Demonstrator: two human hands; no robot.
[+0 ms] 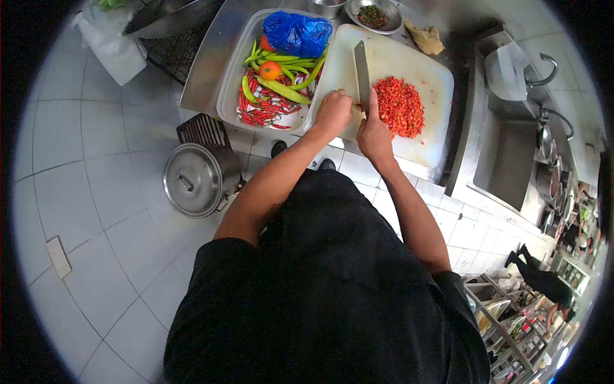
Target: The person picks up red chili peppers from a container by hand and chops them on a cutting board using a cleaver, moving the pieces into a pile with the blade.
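Note:
A white cutting board [384, 54] lies on the steel counter, with a pile of chopped red chili [398, 107] on its right half. My right hand [375, 132] is closed round the handle end of a knife [362, 70], index finger stretched along it, blade pointing away from me. Just left of the knife, my left hand [334, 112] is closed at the board's near left edge; what its fingers pinch is too small to name. Beside the board, a plastic tray [228, 89] holds red chilies [259, 110], green chilies [284, 91], a tomato [270, 70] and a blue plastic bag [297, 34].
A bowl [374, 16] and a crumpled brown cloth [423, 36] are behind the board. To the right is a sink [508, 141] with a faucet [543, 72]. A lidded pot [192, 180] stands left on the floor. Another person [543, 278] is far right, near shelves.

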